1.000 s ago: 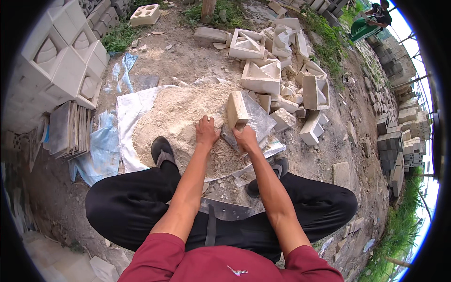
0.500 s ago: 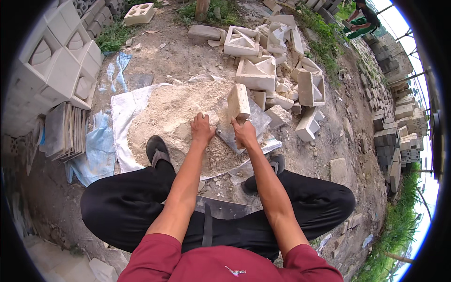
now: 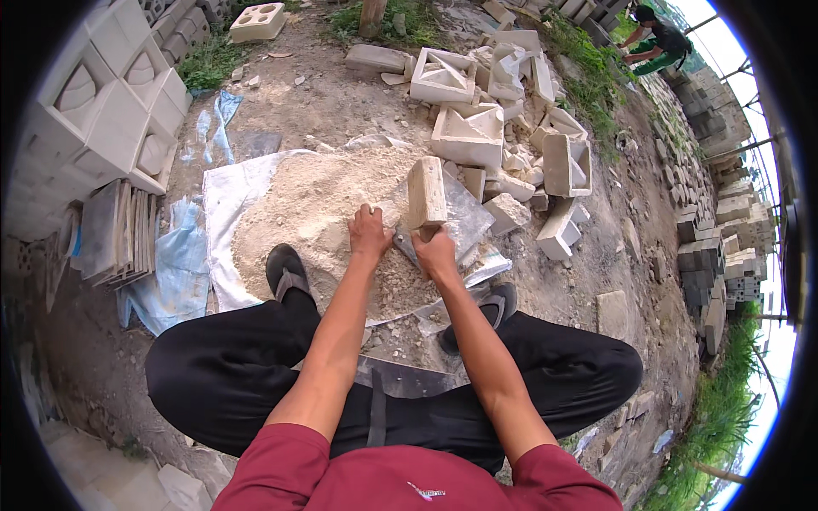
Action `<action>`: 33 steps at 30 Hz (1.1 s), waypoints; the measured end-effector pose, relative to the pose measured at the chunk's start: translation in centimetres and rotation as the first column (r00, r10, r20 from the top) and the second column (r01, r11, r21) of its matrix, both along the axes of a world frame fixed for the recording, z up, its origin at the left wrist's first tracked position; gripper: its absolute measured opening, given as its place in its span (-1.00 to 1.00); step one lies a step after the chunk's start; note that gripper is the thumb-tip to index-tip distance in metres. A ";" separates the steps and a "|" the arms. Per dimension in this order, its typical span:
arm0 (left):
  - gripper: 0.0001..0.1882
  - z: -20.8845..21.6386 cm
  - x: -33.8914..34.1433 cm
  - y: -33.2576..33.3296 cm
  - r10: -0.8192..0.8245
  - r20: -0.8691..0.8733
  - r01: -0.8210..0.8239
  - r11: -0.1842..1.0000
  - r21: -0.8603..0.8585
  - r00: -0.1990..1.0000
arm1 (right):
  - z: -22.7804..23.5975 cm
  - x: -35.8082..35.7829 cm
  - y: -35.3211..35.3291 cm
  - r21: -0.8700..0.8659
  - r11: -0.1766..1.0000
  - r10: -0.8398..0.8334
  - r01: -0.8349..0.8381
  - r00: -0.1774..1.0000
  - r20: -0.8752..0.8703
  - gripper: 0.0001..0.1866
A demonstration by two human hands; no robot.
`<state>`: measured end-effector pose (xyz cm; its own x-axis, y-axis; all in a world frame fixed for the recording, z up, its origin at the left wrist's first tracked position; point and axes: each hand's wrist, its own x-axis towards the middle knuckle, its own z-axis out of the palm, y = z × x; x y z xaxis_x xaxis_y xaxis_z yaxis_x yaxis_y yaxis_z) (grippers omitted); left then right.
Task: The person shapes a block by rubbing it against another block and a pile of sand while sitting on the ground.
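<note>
Sand-coloured block: a pale oblong block (image 3: 426, 193) stood on end, tilted slightly, over a grey slab (image 3: 464, 217) at the right edge of the sand heap (image 3: 315, 213); its lower end was gripped by the right hand (image 3: 436, 254)
Right hand: fingers wrapped tight round the base of the block; fingertips hidden behind it
Left hand: the left hand (image 3: 369, 234) lay on the sand just left of the block, fingers curled in (whether they pinched anything could not be told)
Sheets: a white sheet (image 3: 223, 192) lay under the heap; a crumpled blue plastic sheet (image 3: 175, 272) lay beside it on the left; no labels or signs could be made out
Hidden: the person's lap covered the near edge of the sheet; a dark flat piece (image 3: 400, 379) between the knees was partly covered by the arms
Feet: dark sandals (image 3: 285, 271) rested at the heap's near edge
Around: broken hollow cast blocks (image 3: 467, 136) lay piled beyond the slab; stacked patterned white blocks (image 3: 102, 111) stood at left, with flat tiles on edge (image 3: 115, 232) below them; another person (image 3: 652, 38) crouched far off at top right
</note>
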<state>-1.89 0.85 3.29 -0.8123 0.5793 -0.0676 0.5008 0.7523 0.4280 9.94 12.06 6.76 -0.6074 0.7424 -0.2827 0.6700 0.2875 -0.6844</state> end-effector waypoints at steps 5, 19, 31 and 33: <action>-0.45 0.6 0.0 0.8 0.005 0.025 -0.004 0.999 -0.051 1.000 | -0.6 1.0 -0.1 0.041 0.998 0.042 -0.049 0.988 0.151 -0.39; -0.41 -0.2 0.7 0.2 0.073 -0.069 -0.077 0.995 -0.056 0.995 | 0.8 -0.3 0.4 0.013 0.984 0.175 -0.177 0.980 0.098 -0.45; -0.43 1.6 0.9 1.4 0.052 -0.006 -0.052 0.992 -0.113 0.999 | -1.8 0.8 1.7 0.075 0.994 0.063 -0.073 0.990 0.129 -0.53; -0.43 1.7 0.5 1.1 0.052 0.014 -0.050 0.987 -0.154 0.999 | -0.1 -0.2 3.1 -0.094 0.993 0.093 -0.076 0.979 0.184 -0.53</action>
